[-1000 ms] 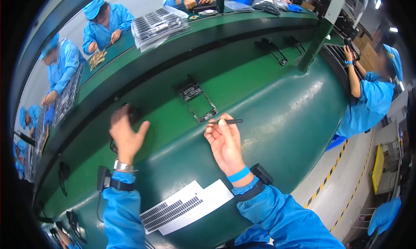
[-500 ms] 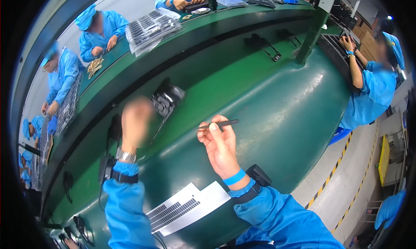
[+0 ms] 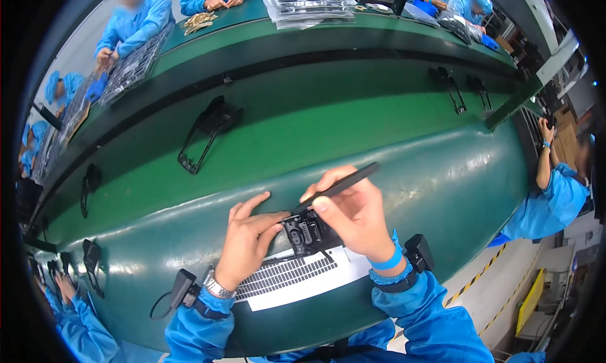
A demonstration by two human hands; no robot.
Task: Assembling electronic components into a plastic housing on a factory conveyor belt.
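Note:
My left hand (image 3: 245,244) pinches the left edge of a black moulded plastic part (image 3: 304,233), its index finger stretched along the top edge. The part has recessed details on its face and rests over a white sheet (image 3: 268,298) printed with rows of small black rectangular stickers. Black tweezers (image 3: 347,181) are gripped between the thumb and fingers of my right hand (image 3: 361,219). Their tip points down-left to the part's upper edge, beside my left fingertips. Whether the tip touches the part, or holds anything, I cannot make out.
Beyond the dark green worktop (image 3: 158,243) runs a green conveyor belt (image 3: 303,123) carrying black frame-like parts (image 3: 211,132). On the far bench lie stacked clear trays (image 3: 309,3). Co-workers in blue sit across and at both sides; a co-worker's hand (image 3: 65,287) shows at lower left.
My left hand has come back from the belt with the black part, now over the sticker sheet. My right hand has brought the tweezers to it. The view has swung left.

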